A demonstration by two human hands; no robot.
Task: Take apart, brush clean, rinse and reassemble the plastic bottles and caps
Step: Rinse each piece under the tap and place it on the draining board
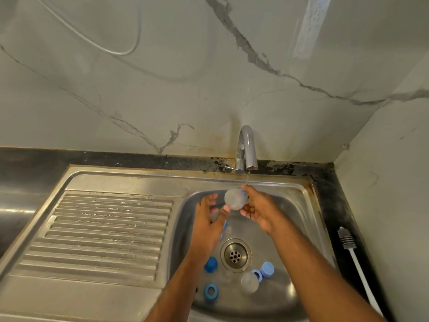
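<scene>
My right hand (257,211) grips a small translucent bottle (234,200) with a blue neck ring, holding it on its side under the thin water stream from the tap (247,147). My left hand (207,219) is beside it with relaxed fingers, the thumb tip touching the bottle's base. In the sink basin (290,205) lie a dark blue cap (210,264), a blue ring (210,291), a light blue cap (267,269) and a second clear bottle (249,282) with a blue ring. A bit of blue shows under my left hand; what it is stays hidden.
The drain (235,254) sits at the basin's middle. A ribbed steel draining board (104,228) lies to the left. A bottle brush (356,261) with a white handle lies on the dark counter at the right, next to the wall.
</scene>
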